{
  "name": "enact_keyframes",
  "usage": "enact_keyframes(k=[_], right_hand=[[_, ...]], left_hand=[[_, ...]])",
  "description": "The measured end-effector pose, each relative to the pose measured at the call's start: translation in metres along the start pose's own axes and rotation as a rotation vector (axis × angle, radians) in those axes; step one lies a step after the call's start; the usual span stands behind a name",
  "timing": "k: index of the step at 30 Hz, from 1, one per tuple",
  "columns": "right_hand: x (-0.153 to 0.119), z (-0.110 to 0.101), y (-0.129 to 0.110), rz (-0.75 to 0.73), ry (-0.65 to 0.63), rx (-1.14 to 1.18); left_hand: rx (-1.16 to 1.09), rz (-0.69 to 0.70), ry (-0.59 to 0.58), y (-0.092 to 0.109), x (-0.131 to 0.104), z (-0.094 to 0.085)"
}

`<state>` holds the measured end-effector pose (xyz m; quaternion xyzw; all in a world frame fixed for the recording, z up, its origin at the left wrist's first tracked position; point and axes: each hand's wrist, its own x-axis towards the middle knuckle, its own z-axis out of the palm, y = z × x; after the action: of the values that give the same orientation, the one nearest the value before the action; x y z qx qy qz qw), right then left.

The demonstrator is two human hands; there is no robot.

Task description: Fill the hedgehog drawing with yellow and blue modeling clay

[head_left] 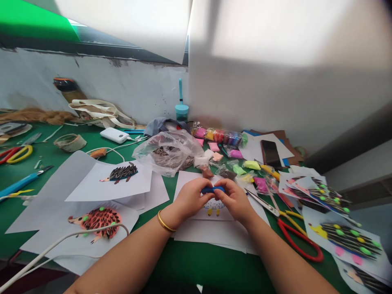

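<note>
Between the fingertips of my left hand [191, 198] and my right hand [234, 200] is a small roll of blue modelling clay [211, 190]. Both hands pinch it just above a white paper sheet [196, 226]. On that paper a drawn body with short curved marks and two yellow clay feet [213, 212] shows below my fingers; its upper part is hidden by the hands. A gold bangle [165, 222] circles my left wrist. Just beyond my fingers sits a brown clay packet [207, 171].
Red-handled scissors [300, 245] lie to the right, beside finished seed hedgehog pictures [346, 241]. More hedgehog pictures [101, 222] and a white cable [61, 241] are at left. Behind stand a plastic bag of seeds [168, 153], several clay packets [237, 168] and a phone [270, 153].
</note>
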<state>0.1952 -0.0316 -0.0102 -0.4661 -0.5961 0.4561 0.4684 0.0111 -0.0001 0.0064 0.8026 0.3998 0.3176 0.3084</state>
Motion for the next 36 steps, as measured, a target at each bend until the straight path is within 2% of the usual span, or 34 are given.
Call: enact_keyframes(k=[4, 7, 10, 13, 18, 21, 24, 27, 31, 36], right_hand=[[0.001, -0.002, 0.0, -0.038, -0.003, -0.148], [0.003, -0.004, -0.004, -0.052, 0.054, -0.222], [0.003, -0.003, -0.006, -0.036, 0.098, -0.186], [0.003, 0.0, -0.002, -0.021, 0.088, -0.134], [0.002, 0.003, 0.001, -0.023, 0.041, -0.138], [0.002, 0.0, -0.002, -0.016, 0.078, -0.205], [0.004, -0.006, -0.006, 0.008, 0.214, -0.174], [0.007, -0.013, -0.006, 0.023, 0.319, -0.071], [0.008, -0.017, -0.003, 0.038, 0.308, 0.012], [0.006, -0.013, -0.005, 0.072, 0.252, -0.048]], left_hand=[[0.141, 0.063, -0.057, -0.001, -0.001, 0.0], [0.138, 0.037, 0.001, -0.002, 0.0, -0.002], [0.044, -0.001, 0.05, -0.003, 0.0, -0.004], [-0.066, 0.028, 0.033, -0.003, 0.0, -0.002], [0.075, 0.14, -0.02, -0.004, 0.0, 0.001], [0.056, 0.116, 0.031, -0.004, 0.001, 0.0], [-0.203, -0.034, 0.153, -0.004, 0.003, -0.003], [-0.665, -0.229, 0.254, -0.003, 0.007, -0.006], [-1.172, -0.38, 0.187, -0.001, 0.009, -0.009], [-1.383, -0.498, 0.105, 0.003, 0.009, -0.013]])
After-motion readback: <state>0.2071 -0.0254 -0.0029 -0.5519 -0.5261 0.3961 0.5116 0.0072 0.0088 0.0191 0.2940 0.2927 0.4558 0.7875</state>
